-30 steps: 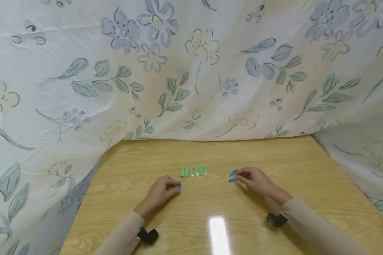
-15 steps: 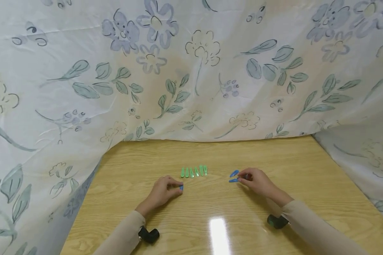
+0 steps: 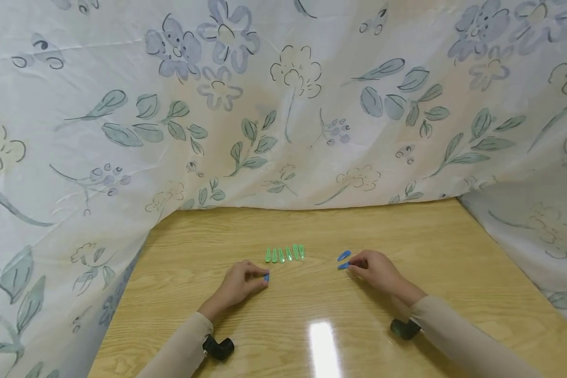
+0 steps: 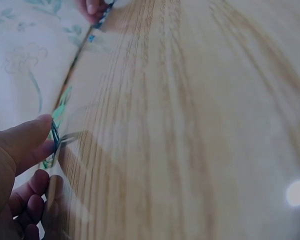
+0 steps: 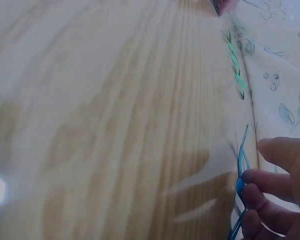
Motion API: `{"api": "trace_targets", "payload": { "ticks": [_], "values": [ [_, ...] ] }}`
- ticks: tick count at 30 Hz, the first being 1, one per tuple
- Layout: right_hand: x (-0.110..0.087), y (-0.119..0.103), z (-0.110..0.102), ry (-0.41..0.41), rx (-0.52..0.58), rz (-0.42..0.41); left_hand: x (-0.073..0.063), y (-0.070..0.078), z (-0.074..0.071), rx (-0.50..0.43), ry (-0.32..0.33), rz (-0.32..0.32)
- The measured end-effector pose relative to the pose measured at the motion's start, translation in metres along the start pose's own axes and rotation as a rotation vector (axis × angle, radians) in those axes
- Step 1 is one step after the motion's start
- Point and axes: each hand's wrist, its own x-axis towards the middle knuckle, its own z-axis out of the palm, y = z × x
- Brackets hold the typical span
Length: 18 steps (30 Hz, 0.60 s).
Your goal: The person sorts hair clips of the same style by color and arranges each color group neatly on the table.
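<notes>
Thumb and fingers of my left hand [image 3: 241,281] pinch a blue snap hair clip [image 3: 266,277], standing on edge just above the table; the left wrist view shows this hair clip [image 4: 55,134] between the fingertips. On the right, two blue hair clips [image 3: 344,255] lie one behind the other. My right hand [image 3: 378,270] has its fingertips on the right end of the nearer blue clip [image 3: 343,266]. In the right wrist view, fingertips press against blue clips [image 5: 239,186], which partly hide one another. Several green hair clips [image 3: 281,255] form a row between the hands.
The wooden table [image 3: 245,336] has a bright light reflection [image 3: 324,349] near its front. A floral cloth [image 3: 283,131] hangs along the back and sides. A dark wrist device sits below each sleeve [image 3: 184,346].
The right hand has shifted slightly, and its fingertips now sit at the nearer blue clip's end. The left hand keeps its pinch almost in place. The green row is unchanged.
</notes>
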Motion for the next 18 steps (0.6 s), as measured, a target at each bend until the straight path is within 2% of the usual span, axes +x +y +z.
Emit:
{"api": "trace_targets", "payload": {
  "ticks": [6, 12, 18],
  "values": [
    [0.004, -0.010, 0.007, 0.052, -0.093, -0.032, -0.001, 0.000, 0.000, 0.008, -0.011, -0.011],
    [0.005, -0.017, 0.016, 0.152, -0.144, 0.000, -0.002, -0.001, 0.001, 0.004, -0.010, 0.006],
    [0.006, -0.022, 0.022, 0.190, -0.189, 0.017, -0.004, -0.002, 0.000, 0.009, -0.003, 0.021]
  ]
}}
